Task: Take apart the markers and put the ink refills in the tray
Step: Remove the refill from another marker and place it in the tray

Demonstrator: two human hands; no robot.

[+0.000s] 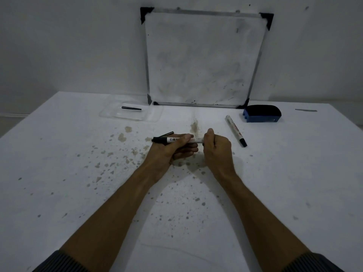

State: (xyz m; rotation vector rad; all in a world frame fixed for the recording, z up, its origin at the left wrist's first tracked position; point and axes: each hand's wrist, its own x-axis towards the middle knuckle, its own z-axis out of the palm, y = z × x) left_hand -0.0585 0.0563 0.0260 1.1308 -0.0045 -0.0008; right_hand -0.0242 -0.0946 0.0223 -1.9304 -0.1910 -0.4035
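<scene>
I hold a white marker (170, 139) with a black cap level above the table, cap pointing left. My left hand (172, 149) grips its barrel near the middle. My right hand (215, 147) is closed around its right end. A thin black stick (168, 133) pokes out behind the marker near my left hand; I cannot tell whether it lies on the table. A clear plastic tray (110, 114) sits at the back left with one black ink refill (131, 108) in it. A second white marker (235, 131) lies on the table to the right, black cap toward me.
A smudged whiteboard (204, 57) leans against the wall at the back. A blue and black eraser (261, 113) sits at its right foot. The white table (78, 193) is stained with brown and grey spots. A small grey strip (306, 110) lies far right.
</scene>
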